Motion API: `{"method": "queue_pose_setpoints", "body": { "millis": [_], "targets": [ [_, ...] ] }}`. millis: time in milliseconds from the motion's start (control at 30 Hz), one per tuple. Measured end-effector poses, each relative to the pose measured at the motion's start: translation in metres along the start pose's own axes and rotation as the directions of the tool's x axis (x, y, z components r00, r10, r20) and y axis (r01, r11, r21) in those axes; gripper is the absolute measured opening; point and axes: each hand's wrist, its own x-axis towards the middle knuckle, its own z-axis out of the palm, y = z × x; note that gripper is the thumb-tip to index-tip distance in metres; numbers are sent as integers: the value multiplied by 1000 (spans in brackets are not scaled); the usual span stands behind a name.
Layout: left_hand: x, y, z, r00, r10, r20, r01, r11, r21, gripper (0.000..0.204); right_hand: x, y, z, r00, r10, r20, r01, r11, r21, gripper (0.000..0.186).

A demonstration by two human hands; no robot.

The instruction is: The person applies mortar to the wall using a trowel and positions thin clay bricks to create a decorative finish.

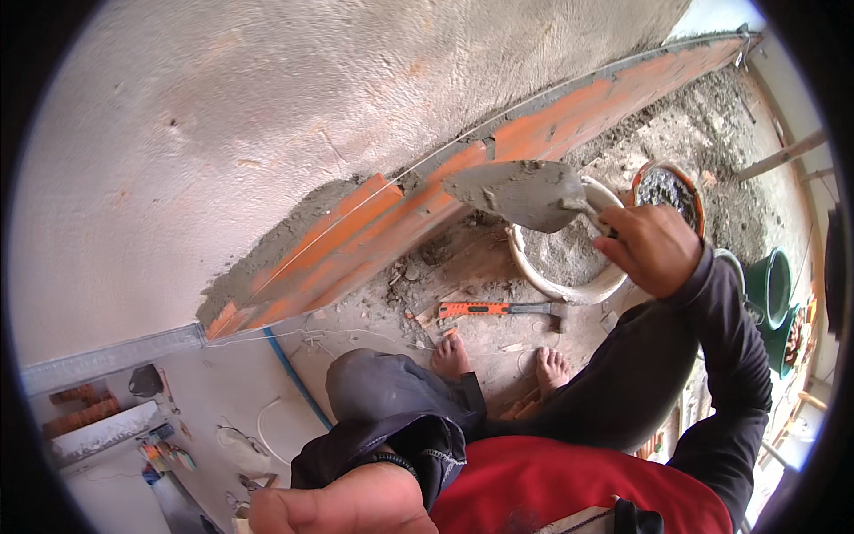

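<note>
My right hand (654,249) is closed around the handle of a mortar-smeared trowel (520,193). The blade points left, over the gap between a row of orange bricks (356,222) and a pale round tub (574,289) of grey mortar. Fresh mortar (267,258) lies along the bricks' wall side, with a thin string line stretched above them. My left hand (356,503) is raised close at the bottom, a dark band at its wrist; its fingers are mostly cut off by the lower edge, so what they do is hidden.
A hammer (485,309) with an orange handle lies on the floor ahead of my bare feet. Right of the tub stand a bucket (698,191) of wet grey mix and green buckets (769,285). A blue hose (298,378) and several tools lie at left.
</note>
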Motion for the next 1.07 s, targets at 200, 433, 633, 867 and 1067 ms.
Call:
{"method": "queue_pose_setpoints", "body": {
  "millis": [200, 433, 633, 867, 1067],
  "targets": [
    [0, 26, -11, 999, -41, 11, 42, 999, -12, 29, 11, -17, 16, 996, -29, -86, 25, 998, -54, 24],
    [1, -2, -17, 986, 37, 161, -34, 999, -19, 49, 23, -27, 25, 990, -40, -132, 43, 999, 18, 29],
    [-14, -70, -27, 951, -144, 274, 32, 926, 376, 50, 7, 5, 44, 984, 12, -176, 5, 996, 94, 29],
    [62, -154, -13, 957, -5, 290, -165, 812, 559, 34, 15, -5, 35, 982, -97, -162, 108, 992, 60, 31],
    [86, -207, -4, 808, 360, 465, -583, 383, 716, 42, 35, -13, 21, 997, -74, -35, 69, 991, -117, 27]
  ]
}}
